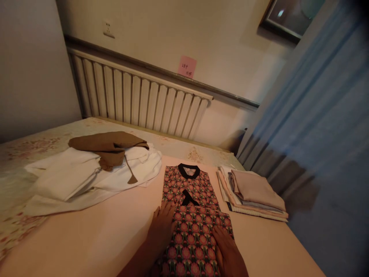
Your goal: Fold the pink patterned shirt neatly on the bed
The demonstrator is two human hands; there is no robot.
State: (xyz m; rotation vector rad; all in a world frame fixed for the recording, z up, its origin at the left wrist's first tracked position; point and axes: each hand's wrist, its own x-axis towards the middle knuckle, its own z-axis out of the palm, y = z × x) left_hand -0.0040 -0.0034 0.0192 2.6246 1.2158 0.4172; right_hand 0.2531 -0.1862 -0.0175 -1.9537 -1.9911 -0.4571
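Note:
A folded floral-patterned shirt (192, 207) with a black collar lies on the bed (86, 234) in front of me. My left hand (160, 230) rests flat on its left edge, fingers stretched out. My right hand (228, 251) lies flat on its lower right part, fingers extended. Neither hand holds anything.
A stack of folded beige and pink cloths (253, 194) sits to the right of the shirt near the bed's edge. A pile of white garments (86, 179) with a brown one (109, 146) on top lies at left. A slatted headboard (138, 98) and blue curtain (317, 115) stand behind.

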